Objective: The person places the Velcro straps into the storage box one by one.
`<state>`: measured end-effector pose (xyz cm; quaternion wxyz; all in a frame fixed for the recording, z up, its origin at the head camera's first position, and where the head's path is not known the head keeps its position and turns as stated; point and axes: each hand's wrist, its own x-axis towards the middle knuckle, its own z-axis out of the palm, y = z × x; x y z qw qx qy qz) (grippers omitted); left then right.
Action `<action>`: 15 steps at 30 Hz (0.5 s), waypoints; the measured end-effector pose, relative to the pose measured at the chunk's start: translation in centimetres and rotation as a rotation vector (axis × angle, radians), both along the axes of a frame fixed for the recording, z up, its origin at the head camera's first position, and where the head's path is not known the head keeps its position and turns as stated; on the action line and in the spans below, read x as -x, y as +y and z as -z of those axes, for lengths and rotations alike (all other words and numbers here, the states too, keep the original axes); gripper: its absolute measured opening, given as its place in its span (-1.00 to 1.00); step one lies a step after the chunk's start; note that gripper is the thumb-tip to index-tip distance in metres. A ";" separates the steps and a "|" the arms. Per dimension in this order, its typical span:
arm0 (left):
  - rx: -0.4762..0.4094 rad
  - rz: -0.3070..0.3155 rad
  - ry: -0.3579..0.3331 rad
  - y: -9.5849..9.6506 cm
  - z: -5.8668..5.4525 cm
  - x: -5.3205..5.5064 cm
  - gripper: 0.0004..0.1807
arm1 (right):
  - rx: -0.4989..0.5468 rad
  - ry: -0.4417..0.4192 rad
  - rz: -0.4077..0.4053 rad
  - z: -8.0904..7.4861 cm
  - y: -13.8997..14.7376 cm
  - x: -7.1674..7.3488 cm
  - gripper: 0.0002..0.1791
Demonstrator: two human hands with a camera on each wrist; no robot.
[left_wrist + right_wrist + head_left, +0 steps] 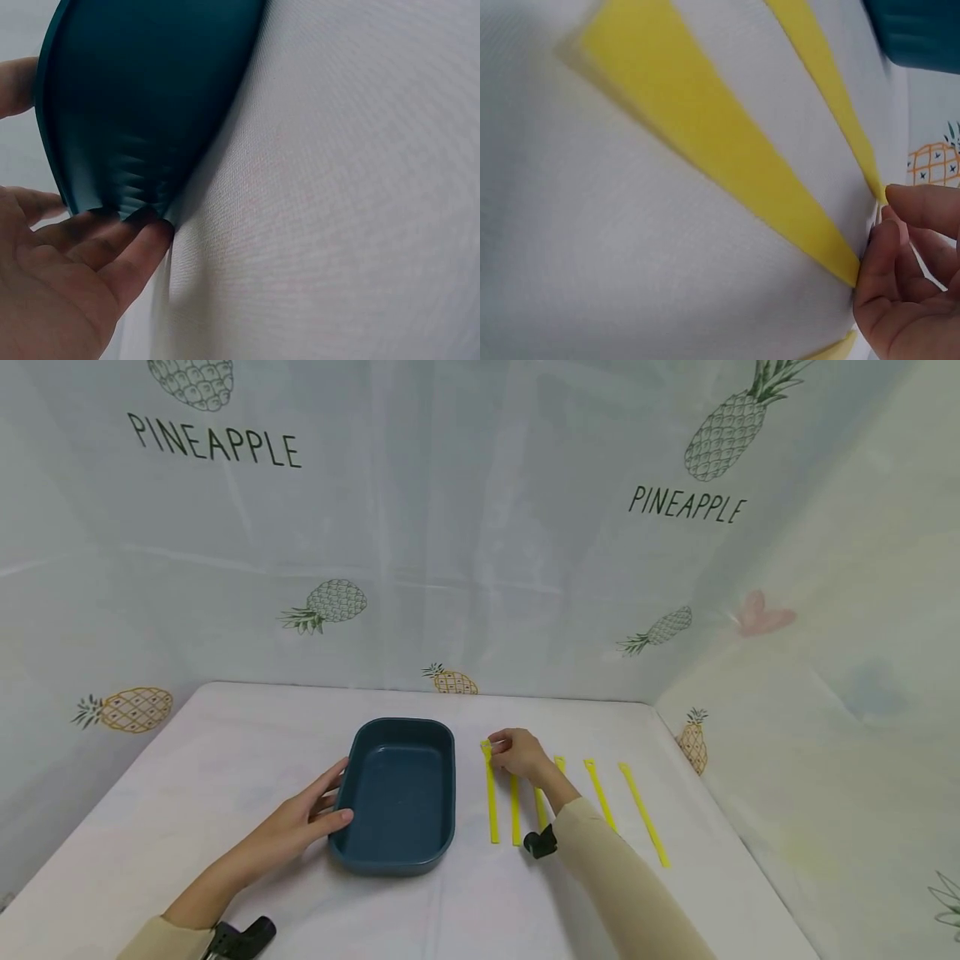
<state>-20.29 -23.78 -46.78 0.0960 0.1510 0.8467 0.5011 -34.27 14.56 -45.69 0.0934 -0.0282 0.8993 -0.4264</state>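
Yellow strip (492,806) lies just right of blue tray (401,810), nearest of 6. Right hand (519,753) pinches its far end, fingertips nearly together; left hand (311,817) grips tray's left wall, thumb over rim. Strip likely light, flexible; best taken by end.

yellow strips (492,802) beside blue tray (397,806)

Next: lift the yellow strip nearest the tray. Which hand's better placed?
Right, likely: the right hand is at the far end of that strip; the left hand holds the tray on the side away from it.
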 end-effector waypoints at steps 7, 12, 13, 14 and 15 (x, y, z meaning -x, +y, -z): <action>0.002 -0.002 0.004 0.2 -0.1 0.1 -0.07 | -0.032 0.009 -0.011 -0.2 0.2 -0.2 -0.63; -0.001 -0.006 -0.007 0.1 -0.1 0.1 -0.06 | -0.047 0.019 -0.018 -0.1 0.1 -0.1 -0.68; -0.002 -0.005 -0.010 0.1 -0.1 0.1 -0.06 | -0.051 0.025 -0.020 0.0 0.1 -0.1 -0.68; -0.002 -0.002 -0.013 0.1 -0.2 0.0 -0.06 | -0.054 0.032 -0.019 0.1 0.1 -0.1 -0.69; -0.004 0.000 -0.018 0.0 -0.2 0.0 -0.06 | -0.057 0.038 -0.017 0.1 0.0 -0.1 -0.70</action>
